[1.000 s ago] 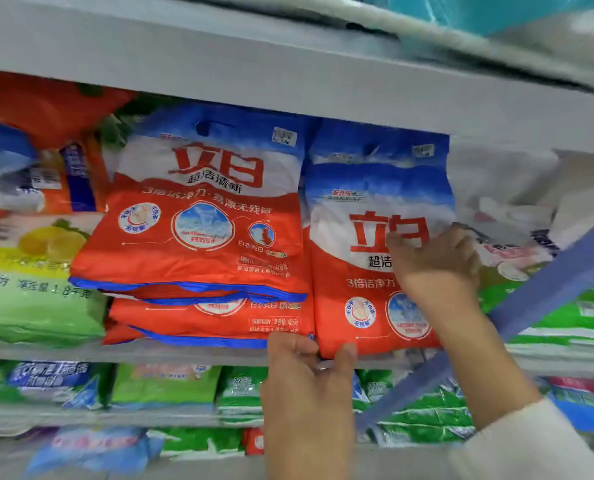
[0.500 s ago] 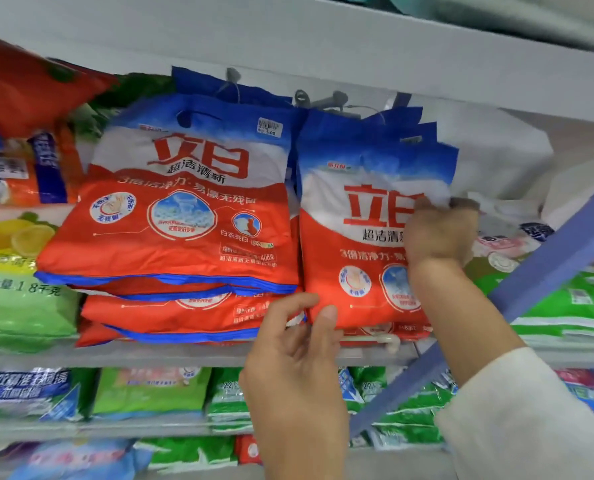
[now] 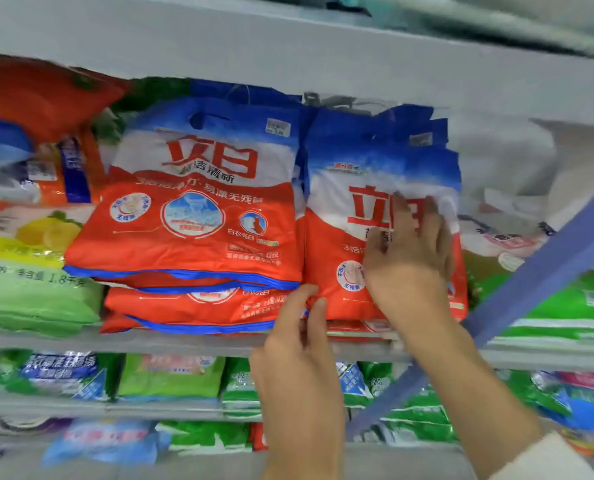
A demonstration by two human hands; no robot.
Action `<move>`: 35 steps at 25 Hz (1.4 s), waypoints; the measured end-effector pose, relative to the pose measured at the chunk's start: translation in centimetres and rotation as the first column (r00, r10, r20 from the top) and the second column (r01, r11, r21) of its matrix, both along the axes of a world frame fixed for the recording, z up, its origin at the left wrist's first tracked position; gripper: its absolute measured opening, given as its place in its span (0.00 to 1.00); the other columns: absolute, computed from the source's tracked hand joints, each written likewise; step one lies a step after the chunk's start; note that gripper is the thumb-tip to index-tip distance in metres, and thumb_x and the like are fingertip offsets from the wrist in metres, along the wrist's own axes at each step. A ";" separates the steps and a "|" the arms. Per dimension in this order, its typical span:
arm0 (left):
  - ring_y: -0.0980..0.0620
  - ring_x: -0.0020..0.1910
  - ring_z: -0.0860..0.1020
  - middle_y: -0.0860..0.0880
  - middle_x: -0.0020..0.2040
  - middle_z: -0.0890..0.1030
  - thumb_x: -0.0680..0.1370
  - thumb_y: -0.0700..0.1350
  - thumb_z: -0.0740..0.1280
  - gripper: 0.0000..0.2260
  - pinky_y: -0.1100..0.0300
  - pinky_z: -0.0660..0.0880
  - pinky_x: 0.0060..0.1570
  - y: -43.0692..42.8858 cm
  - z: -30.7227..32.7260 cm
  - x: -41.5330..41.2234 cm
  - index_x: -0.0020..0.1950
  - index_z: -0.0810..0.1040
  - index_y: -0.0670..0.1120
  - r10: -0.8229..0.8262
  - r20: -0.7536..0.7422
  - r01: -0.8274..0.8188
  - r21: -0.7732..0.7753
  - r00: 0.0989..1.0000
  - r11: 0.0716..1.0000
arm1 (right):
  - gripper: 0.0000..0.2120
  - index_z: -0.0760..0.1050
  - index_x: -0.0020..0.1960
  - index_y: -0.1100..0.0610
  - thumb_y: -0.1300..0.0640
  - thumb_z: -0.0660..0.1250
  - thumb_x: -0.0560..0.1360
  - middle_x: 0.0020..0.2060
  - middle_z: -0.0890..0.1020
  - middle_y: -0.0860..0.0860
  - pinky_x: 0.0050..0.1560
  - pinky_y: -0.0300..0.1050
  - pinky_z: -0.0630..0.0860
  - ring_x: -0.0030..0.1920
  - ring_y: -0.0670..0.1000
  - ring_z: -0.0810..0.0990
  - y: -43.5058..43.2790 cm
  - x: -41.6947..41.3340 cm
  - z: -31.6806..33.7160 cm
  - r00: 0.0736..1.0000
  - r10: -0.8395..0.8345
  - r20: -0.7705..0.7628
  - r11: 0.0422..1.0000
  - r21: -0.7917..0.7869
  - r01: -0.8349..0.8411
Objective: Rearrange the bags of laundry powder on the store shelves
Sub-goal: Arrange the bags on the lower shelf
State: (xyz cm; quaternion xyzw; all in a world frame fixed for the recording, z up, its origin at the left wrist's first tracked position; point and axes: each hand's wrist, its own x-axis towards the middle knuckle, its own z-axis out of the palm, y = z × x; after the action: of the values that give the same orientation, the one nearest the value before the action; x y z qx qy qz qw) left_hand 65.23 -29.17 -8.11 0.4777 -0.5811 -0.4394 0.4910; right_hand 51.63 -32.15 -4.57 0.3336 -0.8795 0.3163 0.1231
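1. The front bag (image 3: 337, 216) of laundry powder (red, white, blue) stands upright on the middle shelf (image 3: 184, 342). It is the nearest one of the right stack (image 3: 427, 133); blue tops of more bags of the same kind show behind it.
2. Right hand (image 3: 406, 261): released, fingers straight and spread, laid flat on the bag's front, partly over the big red letters.
3. Left hand (image 3: 299, 348): comes up from below, w/ fingertips (image 3: 300, 296) at the bag's lower left corner. Pinching the corner or only touching it, I cannot tell; only the back of the hand is seen.
4. Just left, touching the front bag's side, is the left stack (image 3: 198, 230): same brand, several bags lying one on another, the top one tilted w/ its face toward the camera.
5. Under the front bag's bottom edge, flat red packs (image 3: 358, 329) lie on the shelf.
6. Same shelf, further left: a green lemon bag (image 3: 29, 292), w/ orange bags (image 3: 46, 98) above it.
7. Same shelf, right: white bags (image 3: 496, 161) far at the back, green bags (image 3: 565, 306) nearer.
8. A blue bar (image 3: 548, 268) runs diagonally in front of the shelves on the right side.
9. The lower shelf (image 3: 150, 407) holds small green and blue bags (image 3: 171, 375); they are blurred and the text is not readable.
10. A white sleeve (image 3: 548, 459) covers the right arm, bottom right.
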 end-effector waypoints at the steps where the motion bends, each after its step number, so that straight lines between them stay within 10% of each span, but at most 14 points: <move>1: 0.55 0.32 0.80 0.53 0.34 0.83 0.79 0.51 0.70 0.08 0.54 0.80 0.41 0.2 -0.1 0.0 0.57 0.81 0.62 0.000 0.028 0.000 -0.031 1.000 1.000 | 0.27 0.65 0.79 0.50 0.52 0.59 0.80 0.78 0.63 0.60 0.76 0.64 0.58 0.77 0.63 0.62 0.8 1.0 -1.2 0.993 0.082 -0.089 0.997 0.020 -0.081; 4: 0.57 0.29 0.79 0.56 0.34 0.85 0.73 0.46 0.74 0.18 0.74 0.71 0.38 0.9 0.1 0.7 0.62 0.83 0.59 -0.021 0.271 0.080 -0.210 0.962 0.974 | 0.24 0.72 0.75 0.50 0.49 0.55 0.81 0.75 0.71 0.57 0.74 0.67 0.62 0.75 0.62 0.68 1.8 1.4 -3.2 0.969 0.119 -0.215 0.993 0.023 -0.116; 11: 0.49 0.36 0.76 0.57 0.35 0.82 0.73 0.52 0.67 0.15 0.59 0.76 0.31 -1.0 -1.5 2.3 0.57 0.86 0.52 0.121 0.499 0.137 -0.450 0.858 0.883 | 0.21 0.76 0.71 0.51 0.53 0.57 0.80 0.70 0.77 0.56 0.69 0.62 0.66 0.70 0.60 0.74 0.6 2.2 -3.5 0.944 0.018 -0.329 0.998 -0.052 -0.037; 21: 0.53 0.49 0.80 0.62 0.50 0.83 0.70 0.52 0.66 0.23 0.61 0.81 0.42 -0.4 -1.2 4.4 0.66 0.78 0.62 -0.094 0.559 0.324 -0.330 0.824 0.886 | 0.29 0.73 0.69 0.56 0.42 0.60 0.72 0.69 0.74 0.61 0.66 0.72 0.69 0.69 0.67 0.71 4.7 4.4 -2.0 0.960 0.265 -0.087 0.964 0.027 -0.263; 35: 0.58 0.63 0.76 0.57 0.62 0.81 0.75 0.63 0.62 0.23 0.56 0.75 0.63 -0.5 5.0 23.4 0.66 0.80 0.56 0.196 0.623 -0.098 -0.189 0.757 0.977 | 0.33 0.66 0.76 0.60 0.47 0.67 0.76 0.74 0.69 0.61 0.73 0.60 0.66 0.73 0.62 0.68 6.5 14.5 4.3 0.823 0.479 0.306 0.823 0.168 -0.542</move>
State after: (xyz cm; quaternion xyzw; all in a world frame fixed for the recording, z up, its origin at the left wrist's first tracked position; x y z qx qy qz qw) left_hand 88.63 -29.71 -3.12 0.6057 -0.7039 -0.1678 0.3309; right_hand 66.15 -25.62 -0.23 0.5286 -0.7973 0.2650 -0.1212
